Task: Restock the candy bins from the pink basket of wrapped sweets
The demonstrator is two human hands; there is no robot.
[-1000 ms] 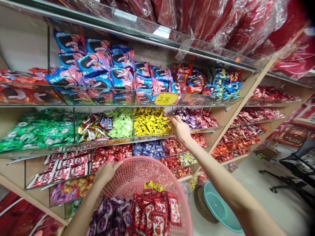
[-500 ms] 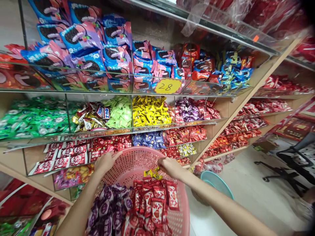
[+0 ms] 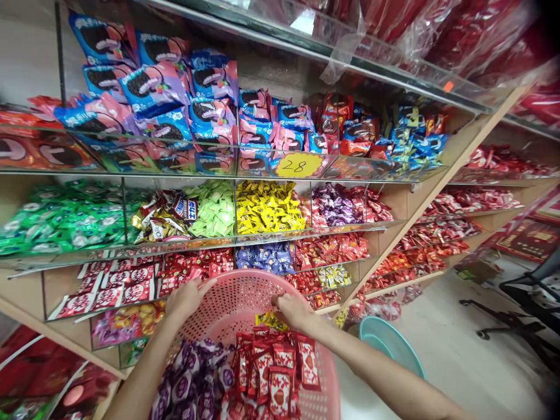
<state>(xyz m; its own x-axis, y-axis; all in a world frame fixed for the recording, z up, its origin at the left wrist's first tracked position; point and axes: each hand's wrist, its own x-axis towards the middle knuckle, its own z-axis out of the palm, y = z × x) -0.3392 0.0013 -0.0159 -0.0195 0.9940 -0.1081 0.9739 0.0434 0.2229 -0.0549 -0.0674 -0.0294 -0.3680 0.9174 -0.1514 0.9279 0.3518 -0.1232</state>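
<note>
A pink perforated plastic basket (image 3: 245, 281) is in front of me. Purple-wrapped candies (image 3: 192, 379) fill its left side, and red-and-white packets (image 3: 280, 385) lie on its right. My left hand (image 3: 186, 300) is closed on the basket's far left rim, thumb along the edge. Over the basket's right side, my right hand (image 3: 292, 309) has its fingers curled. Yellow-wrapped candies (image 3: 269, 321) show at and below those fingers, partly covered by the hand, just above the red packets.
Ahead, shelves hold blue-and-pink cookie packs (image 3: 153, 87), green candies (image 3: 74, 216), yellow candies (image 3: 271, 207) and purple ones (image 3: 335, 204). A yellow price tag (image 3: 298, 165) reads 28. On the floor at right are a teal basin (image 3: 389, 344) and a black chair base (image 3: 503, 321).
The view has tilted slightly, so shelves and basket sit lower in the picture. My right hand has shifted a little left and down over the yellow candies. My left hand stays on the rim.
</note>
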